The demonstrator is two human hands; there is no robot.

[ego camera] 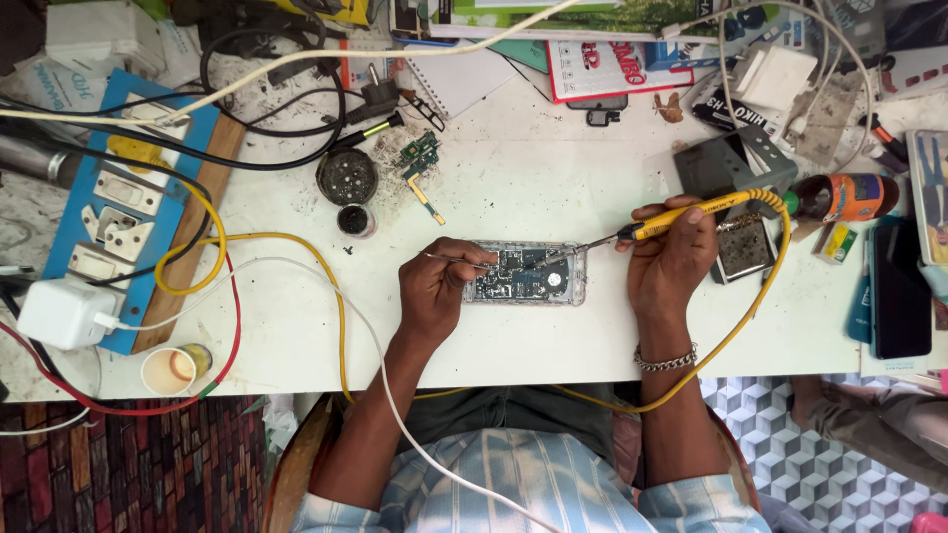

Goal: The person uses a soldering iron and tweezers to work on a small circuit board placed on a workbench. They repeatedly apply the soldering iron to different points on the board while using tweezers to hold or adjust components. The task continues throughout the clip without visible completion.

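Tweezers (456, 260) are pinched in the left hand (434, 288), their tips laid on the opened phone (528, 275) at the table's (553, 178) middle. A yellow soldering iron (681, 217) is gripped in the right hand (673, 259), its tip set on the phone's board.

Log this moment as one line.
left hand: tweezers on opened phone | right hand: yellow soldering iron, tip at board

An opened phone (528, 275) lies flat in the middle of the white bench (553, 178), its dark circuit board uncovered inside a clear frame. A yellow-handled soldering iron (660, 225) is tilted, its metal tip touching the board. Thin metal tweezers (456, 260) lie almost level, their points at the phone's left edge.
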